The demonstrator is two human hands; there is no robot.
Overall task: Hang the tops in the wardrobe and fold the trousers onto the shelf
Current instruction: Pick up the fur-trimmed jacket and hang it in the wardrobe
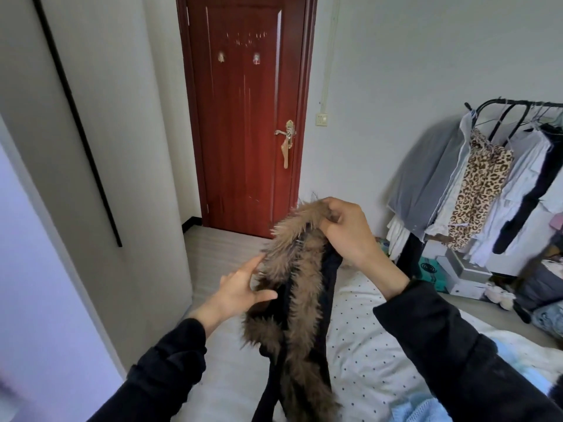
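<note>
A dark jacket with a brown fur-trimmed hood point(300, 287) hangs in front of me over the bed. My right hand point(347, 229) is closed on the top of the fur trim and holds the garment up. My left hand point(240, 287) is at the left side of the fur with its fingers spread, touching it without gripping. Both arms wear black sleeves. The lower part of the jacket runs out of view at the bottom edge.
A bed with a white dotted sheet point(368, 354) lies below. A black clothes rack point(499, 117) with hung garments, one leopard-print point(475, 190), stands at the right. A red-brown door point(243, 117) is ahead; a pale wardrobe panel point(100, 147) is at the left. Boxes point(457, 275) sit under the rack.
</note>
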